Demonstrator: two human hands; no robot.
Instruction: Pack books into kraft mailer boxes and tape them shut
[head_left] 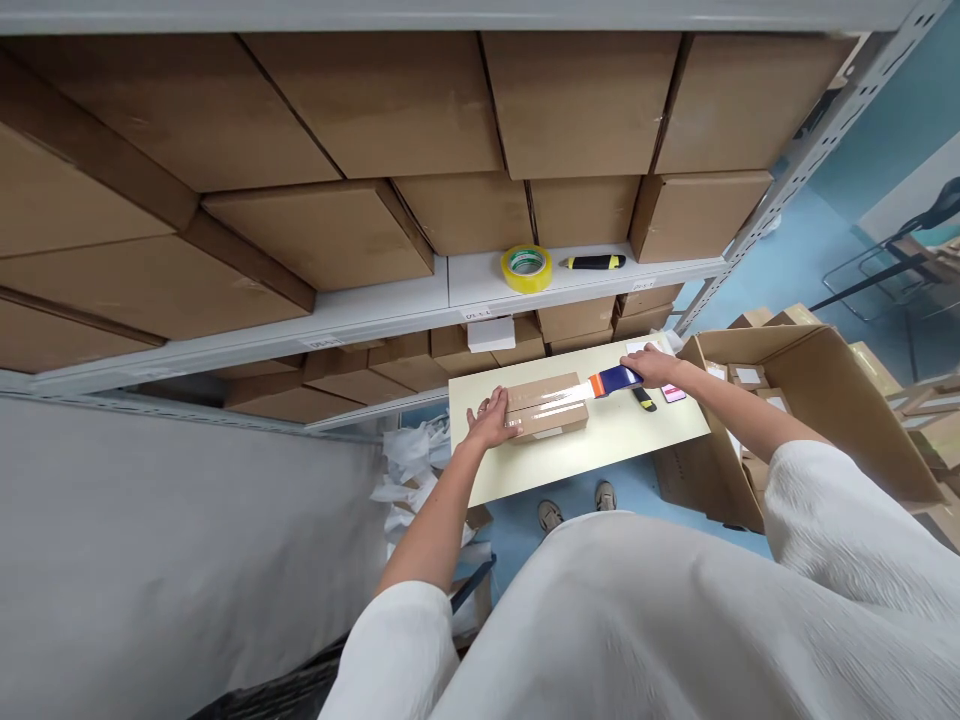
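Note:
A small cardboard box [551,400] lies on a cream board tabletop [495,485]. My left hand [491,418] grips its left end, with the fingers along the top and the thumb near the front side. In my right hand [649,366] is a blue and orange tape dispenser [616,379], just beyond the box's right end. A shiny strip of clear tape [559,404] runs along the top of the box towards the dispenser. Below my right hand lie a black and yellow utility knife [644,399] and a phone [674,394] with a pink screen.
Above the table, a metal shelf [390,303] is stacked with cardboard boxes [585,105]. On its edge lie a yellow tape roll [526,268] and another utility knife [596,262]. A large open carton [840,410] holding small boxes stands right; white wrapping scraps [409,455] lie left.

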